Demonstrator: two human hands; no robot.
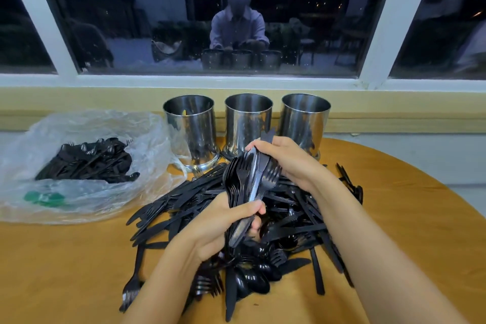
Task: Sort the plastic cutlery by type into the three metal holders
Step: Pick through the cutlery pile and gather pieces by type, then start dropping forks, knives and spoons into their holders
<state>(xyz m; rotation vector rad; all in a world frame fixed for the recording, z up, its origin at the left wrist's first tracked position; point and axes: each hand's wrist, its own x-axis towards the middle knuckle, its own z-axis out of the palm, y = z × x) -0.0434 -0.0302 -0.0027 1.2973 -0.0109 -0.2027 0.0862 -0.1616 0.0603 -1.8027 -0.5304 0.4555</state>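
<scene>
A big heap of black plastic forks, knives and spoons [289, 221] covers the middle of the wooden table [65, 258]. Above it my left hand [218, 223] grips the handles of a bundle of forks and other cutlery [244, 179], tines pointing up. My right hand [286, 160] holds the top of that bundle, fingers curled round a few pieces. Behind the heap stand three shiny metal holders in a row: left [190, 129], middle [248, 123], right [305, 123].
A crumpled clear plastic bag [86, 166] with more black cutlery lies at the left of the table. A wall and window sill run close behind the holders. The table's rounded edge curves away on the right.
</scene>
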